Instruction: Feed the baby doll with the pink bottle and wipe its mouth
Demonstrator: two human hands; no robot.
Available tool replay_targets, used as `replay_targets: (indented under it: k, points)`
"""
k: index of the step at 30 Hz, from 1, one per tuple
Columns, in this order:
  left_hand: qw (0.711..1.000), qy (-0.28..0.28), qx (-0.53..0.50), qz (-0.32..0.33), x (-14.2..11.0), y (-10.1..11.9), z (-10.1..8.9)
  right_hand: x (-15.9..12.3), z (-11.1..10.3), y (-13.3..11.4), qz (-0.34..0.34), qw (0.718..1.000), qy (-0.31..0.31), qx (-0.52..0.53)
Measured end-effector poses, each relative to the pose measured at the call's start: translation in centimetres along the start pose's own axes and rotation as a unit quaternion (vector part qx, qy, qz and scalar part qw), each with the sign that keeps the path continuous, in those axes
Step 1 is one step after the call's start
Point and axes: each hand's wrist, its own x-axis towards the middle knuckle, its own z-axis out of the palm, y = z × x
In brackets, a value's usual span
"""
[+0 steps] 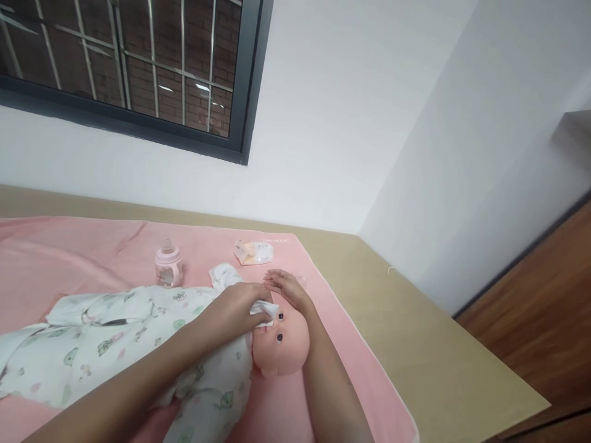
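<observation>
A baby doll [282, 344] in a white patterned romper [115, 344] lies on its back on a pink blanket [360, 369], head to the right. My left hand [237, 307] is closed on a white wipe [265, 312] and presses it against the doll's face. My right hand [287, 288] lies flat, fingers stretched out, on the top of the doll's head.
A pink baby bottle [168, 264] stands on the blanket behind the doll. A packet of wipes [253, 252] lies further back near the blanket's edge. The blanket covers a tan table [438, 357] set into a white wall corner under a barred window [138, 67].
</observation>
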Motion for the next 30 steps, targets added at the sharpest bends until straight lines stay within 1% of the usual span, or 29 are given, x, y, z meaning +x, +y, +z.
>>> replay_targets:
  k: [11, 17, 20, 23, 26, 30]
  points:
    - [0.999, 0.026, 0.021, -0.017, 0.2, 0.0, 0.2, -0.4, 0.3, -0.4, -0.003, 1.0, 0.009, -0.007]
    - [0.999, 0.02, 0.026, -0.021, 0.4, -0.5, 0.3, -0.5, 0.4, -0.4, 0.0, 1.0, 0.014, -0.011]
    - [0.999, 0.018, 0.021, -0.019, 0.5, -0.9, 0.0, -0.5, 0.4, -0.4, 0.002, 1.0, 0.015, -0.013]
    - [1.0, 0.0, 0.007, -0.016, 0.3, -1.0, -0.7, -0.5, 0.4, -0.4, 0.002, 1.0, 0.014, -0.012]
    - [0.999, -0.031, -0.009, -0.014, -0.2, -0.8, -1.4, -0.3, 0.3, -0.3, 0.002, 1.0, 0.012, -0.008]
    - [0.998, -0.065, -0.004, -0.006, -0.7, -0.5, -1.6, 0.0, 0.1, 0.0, 0.004, 1.0, 0.01, -0.006]
